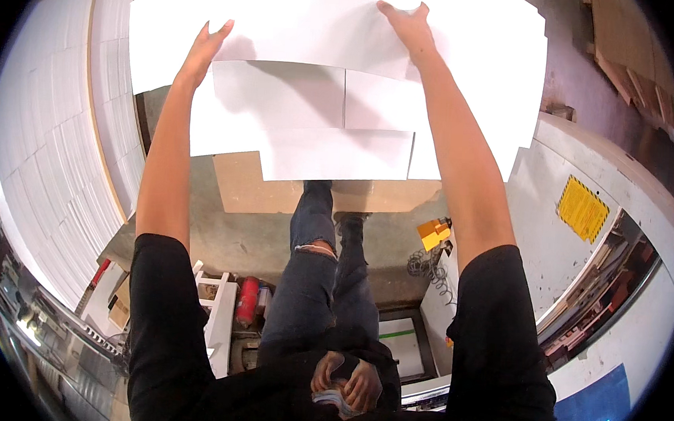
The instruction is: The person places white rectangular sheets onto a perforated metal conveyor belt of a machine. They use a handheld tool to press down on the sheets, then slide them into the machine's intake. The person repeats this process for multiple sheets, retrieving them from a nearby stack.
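A large white sheet (301, 26), looking like flat cardboard, spreads across the top of the view. My left hand (204, 51) lies over its left part, thumb and forefinger apart. Farther to the right, my right hand (409, 27) reaches onto the same sheet, thumb and forefinger spread. The other fingers of both hands are hidden. Below the top sheet's near edge, more white panels (282, 93) show, with slits and a stepped front outline. Glare washes out much of the white surface.
A tall stack of white sheets (48, 127) stands on the left. Brown cardboard (246, 190) lies under the white panels. To the right is a pale machine housing (548, 172) with a yellow label. A red cylinder (248, 301) and a yellow foot pedal (432, 234) with a coiled cable are near my legs.
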`<state>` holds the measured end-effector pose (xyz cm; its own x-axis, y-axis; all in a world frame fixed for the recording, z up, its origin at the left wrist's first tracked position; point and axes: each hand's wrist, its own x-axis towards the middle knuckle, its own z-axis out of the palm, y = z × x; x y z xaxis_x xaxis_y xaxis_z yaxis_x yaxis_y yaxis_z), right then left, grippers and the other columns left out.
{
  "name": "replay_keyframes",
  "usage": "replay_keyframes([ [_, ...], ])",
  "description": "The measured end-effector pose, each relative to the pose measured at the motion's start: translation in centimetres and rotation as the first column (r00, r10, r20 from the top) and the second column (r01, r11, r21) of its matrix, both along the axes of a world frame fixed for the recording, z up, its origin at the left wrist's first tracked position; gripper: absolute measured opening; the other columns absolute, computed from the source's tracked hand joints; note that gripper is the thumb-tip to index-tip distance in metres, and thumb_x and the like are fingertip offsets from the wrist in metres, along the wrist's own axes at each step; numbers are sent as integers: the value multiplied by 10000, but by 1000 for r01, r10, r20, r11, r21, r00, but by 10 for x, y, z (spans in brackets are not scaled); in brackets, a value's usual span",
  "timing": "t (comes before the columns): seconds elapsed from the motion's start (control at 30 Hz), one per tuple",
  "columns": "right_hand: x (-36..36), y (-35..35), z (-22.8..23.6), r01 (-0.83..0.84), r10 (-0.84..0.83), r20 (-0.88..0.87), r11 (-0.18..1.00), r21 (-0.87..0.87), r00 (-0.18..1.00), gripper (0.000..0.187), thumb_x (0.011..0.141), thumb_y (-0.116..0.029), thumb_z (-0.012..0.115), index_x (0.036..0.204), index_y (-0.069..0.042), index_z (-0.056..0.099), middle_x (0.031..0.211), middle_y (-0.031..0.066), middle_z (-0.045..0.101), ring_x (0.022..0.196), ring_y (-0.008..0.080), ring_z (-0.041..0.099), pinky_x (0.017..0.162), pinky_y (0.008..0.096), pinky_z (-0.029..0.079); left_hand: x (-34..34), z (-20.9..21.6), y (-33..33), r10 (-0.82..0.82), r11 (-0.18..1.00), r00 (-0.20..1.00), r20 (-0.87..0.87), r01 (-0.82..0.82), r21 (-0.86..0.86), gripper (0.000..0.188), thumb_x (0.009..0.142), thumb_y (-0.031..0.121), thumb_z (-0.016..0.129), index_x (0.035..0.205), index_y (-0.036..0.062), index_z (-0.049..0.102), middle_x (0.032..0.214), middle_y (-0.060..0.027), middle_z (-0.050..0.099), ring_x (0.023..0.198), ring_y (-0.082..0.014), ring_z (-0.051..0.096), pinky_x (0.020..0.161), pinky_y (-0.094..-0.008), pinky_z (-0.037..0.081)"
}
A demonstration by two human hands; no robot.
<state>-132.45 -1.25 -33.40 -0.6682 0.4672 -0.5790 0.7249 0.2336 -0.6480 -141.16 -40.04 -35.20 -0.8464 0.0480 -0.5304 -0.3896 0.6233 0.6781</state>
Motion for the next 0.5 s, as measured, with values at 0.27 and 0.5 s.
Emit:
replay_keyframes([
  [0.27, -2, 21, 19, -147, 134, 104, 981, 129, 986, 1212, 769, -654, 740, 1585, 35, 169, 1506, 363, 388, 1389, 475, 443, 1111, 585, 410, 34, 1, 16, 32, 982, 999, 41, -39, 182, 1227, 788, 613, 802, 1602, -32, 149, 1529, -316, 387, 1411, -390, 427, 1180, -474, 331],
  [0.5, 23, 22, 9, -235, 215, 119, 952, 197, 969, 1233, 724, -683, 766, 1620, -79, 173, 1479, 276, 495, 1356, 412, 513, 1101, 481, 455, 102, 16, 16, 135, 963, 990, 34, -140, 229, 990, 884, 563, 738, 1554, -23, 306, 1527, -225, 431, 1410, -338, 426, 1172, -451, 342],
])
